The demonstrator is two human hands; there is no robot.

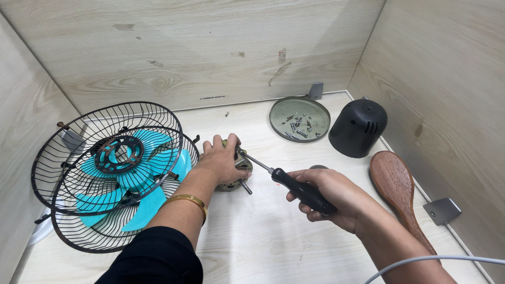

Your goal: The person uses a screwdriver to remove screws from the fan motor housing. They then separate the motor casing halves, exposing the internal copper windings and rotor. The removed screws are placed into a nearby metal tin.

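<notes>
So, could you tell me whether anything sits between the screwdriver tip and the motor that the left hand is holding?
Nothing visible does. The right hand holds the screwdriver, and its bare shaft runs straight to the motor. The left hand covers the motor's top and near side, its fingers beside the tip. The tip's exact seat is too small to tell.

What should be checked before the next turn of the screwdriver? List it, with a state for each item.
1. Left hand steadies the fan motor: ok, the fingers wrap over its top.
2. Right hand grips the screwdriver by its black handle: ok.
3. Tip seated in a screw head: cannot tell, the left hand's fingers hide it.
4. Loose screws collected: ok, they lie in the round grey dish.
5. Fan guards with the teal blade out of the tool's way: ok, left of the motor, behind the left forearm.
6. Black motor cover and wooden brush set aside: ok, both lie to the right.
</notes>
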